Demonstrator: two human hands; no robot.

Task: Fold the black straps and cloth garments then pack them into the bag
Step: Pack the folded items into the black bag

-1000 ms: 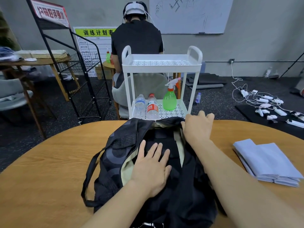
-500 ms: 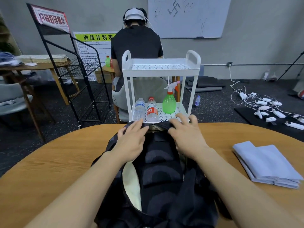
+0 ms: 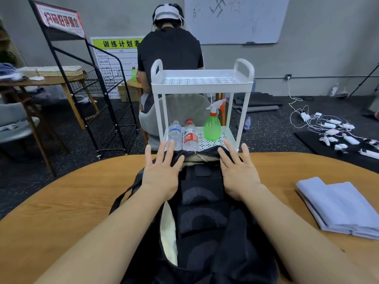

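A black patterned bag (image 3: 235, 242) lies open on the round wooden table (image 3: 67, 206), its mouth towards the far edge and its cream lining (image 3: 168, 232) showing. Inside it lies a black padded strap piece (image 3: 202, 203) with grey arcs. My left hand (image 3: 162, 169) rests flat on the bag's far left rim, fingers spread. On the far right rim my right hand (image 3: 239, 171) lies flat too, fingers apart. Neither hand grips anything. A pile of folded pale blue cloth (image 3: 340, 208) sits on the table to the right.
Just beyond the table stands a white two-tier cart (image 3: 202, 83) with two water bottles (image 3: 184, 134) and a green spray bottle (image 3: 212, 124). A person sits behind it, back turned. A black wire rack (image 3: 92, 89) stands left; cables and chargers (image 3: 332, 130) lie on the floor right.
Both hands have slid outward and forward to the bag's far rim and flattened with fingers spread. A second ago the left hand pressed on the strap piece in the bag's middle.
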